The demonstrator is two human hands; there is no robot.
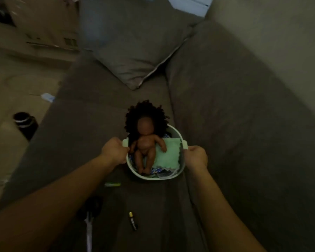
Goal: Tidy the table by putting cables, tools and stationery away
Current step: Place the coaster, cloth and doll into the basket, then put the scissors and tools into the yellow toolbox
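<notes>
doll (147, 142) in basket (173, 176), battery (133, 220) before

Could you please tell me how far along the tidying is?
Done: a doll and a green cloth lie in the basket. In hand: the left hand and right hand grip the basket at its sides, on the sofa. Left: a green marker, a battery and what look like scissors lie loose on the seat.
</notes>
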